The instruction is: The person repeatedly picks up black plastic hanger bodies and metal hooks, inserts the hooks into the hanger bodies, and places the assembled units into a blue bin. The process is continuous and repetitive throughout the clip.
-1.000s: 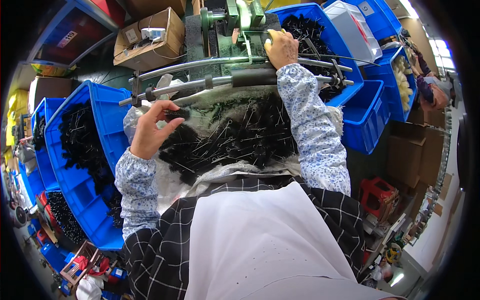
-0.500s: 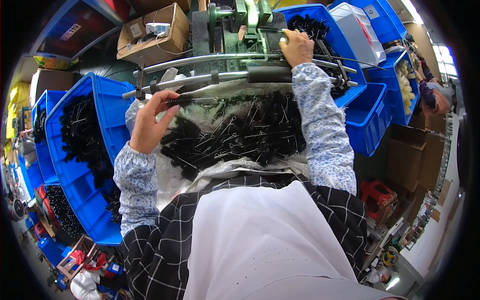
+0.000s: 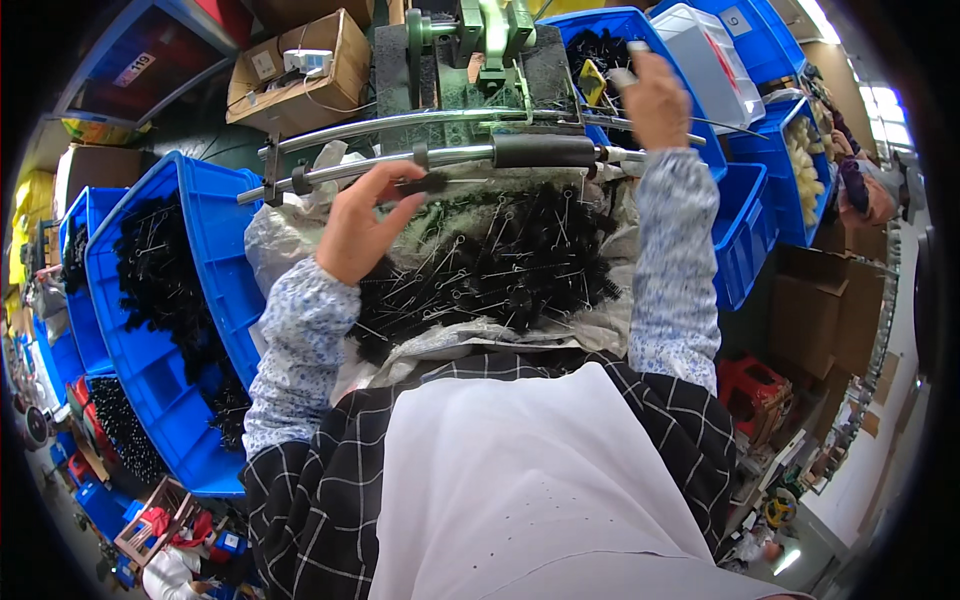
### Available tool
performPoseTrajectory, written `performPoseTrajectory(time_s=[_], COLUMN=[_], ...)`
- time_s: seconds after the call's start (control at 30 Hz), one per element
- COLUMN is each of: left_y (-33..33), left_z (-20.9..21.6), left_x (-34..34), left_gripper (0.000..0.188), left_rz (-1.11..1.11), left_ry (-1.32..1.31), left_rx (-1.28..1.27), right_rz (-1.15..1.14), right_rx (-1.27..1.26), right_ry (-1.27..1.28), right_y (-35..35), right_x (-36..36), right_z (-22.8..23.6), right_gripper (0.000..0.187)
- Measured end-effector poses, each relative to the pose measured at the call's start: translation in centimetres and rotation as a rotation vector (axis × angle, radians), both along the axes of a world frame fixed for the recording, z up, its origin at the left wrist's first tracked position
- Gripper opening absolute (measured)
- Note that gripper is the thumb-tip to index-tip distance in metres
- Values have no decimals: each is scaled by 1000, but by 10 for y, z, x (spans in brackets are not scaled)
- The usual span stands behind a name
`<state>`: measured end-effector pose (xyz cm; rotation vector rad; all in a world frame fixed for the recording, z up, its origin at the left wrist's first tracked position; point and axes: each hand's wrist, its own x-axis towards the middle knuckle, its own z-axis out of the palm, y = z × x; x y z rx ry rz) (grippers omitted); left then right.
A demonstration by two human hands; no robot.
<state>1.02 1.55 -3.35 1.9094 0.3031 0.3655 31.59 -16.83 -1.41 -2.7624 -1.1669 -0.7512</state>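
Observation:
My left hand point(image 3: 362, 222) pinches a small black bristle brush point(image 3: 432, 184) whose thin wire stem points right, just below the metal rails point(image 3: 380, 167). Under it lies a heap of black wire brushes point(image 3: 490, 265), many with looped wire ends, on a pale sheet. At the upper right my right hand point(image 3: 657, 102) is raised beside a blue bin point(image 3: 700, 95) of black brushes. Its fingers are smeared by motion, so whether they hold anything is unclear. Between the hands, beyond the rails, stands a metal machine point(image 3: 485, 75) with a green-lit centre.
A big blue bin point(image 3: 225, 265) of black brushes stands at the left. An open cardboard box point(image 3: 345, 75) sits at the upper left. More blue bins point(image 3: 740, 235) line the right, one with cream-coloured pieces point(image 3: 806, 155). A yellow-and-black piece point(image 3: 592, 84) is near the machine.
My left hand has moved right with the brush. My right hand has left the machine's right side, shifting right, and now blurs. The yellow-and-black piece has come into sight.

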Motion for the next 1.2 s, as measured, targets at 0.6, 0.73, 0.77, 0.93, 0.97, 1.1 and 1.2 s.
performPoseTrajectory(time_s=[0.6,0.73,0.77,0.93,0.97,1.1,1.2], left_y=[19,23,24,24,25,28,33], left_z=[-53,-46,-42,-18,-14,0,6], left_x=[-60,-61,-61,-55,-52,-44,-45], left_gripper=[36,32,31,24,23,19,19], left_rz=[-402,-438,-454,-350,-317,-124,-10], left_ry=[669,669,685,608,567,381,277], left_rx=[430,282,232,38,18,-100,-18], right_rz=[67,107,126,193,210,215,30], right_rx=[57,96,109,120,122,-21,29], right_ry=[276,314,330,307,300,176,162], right_y=[52,54,54,55,56,56,44], right_x=[-20,-14,-13,-3,1,-2,-6], right_z=[-58,-66,-67,-74,-77,-65,-65], right_gripper=[22,23,23,26,26,28,37])
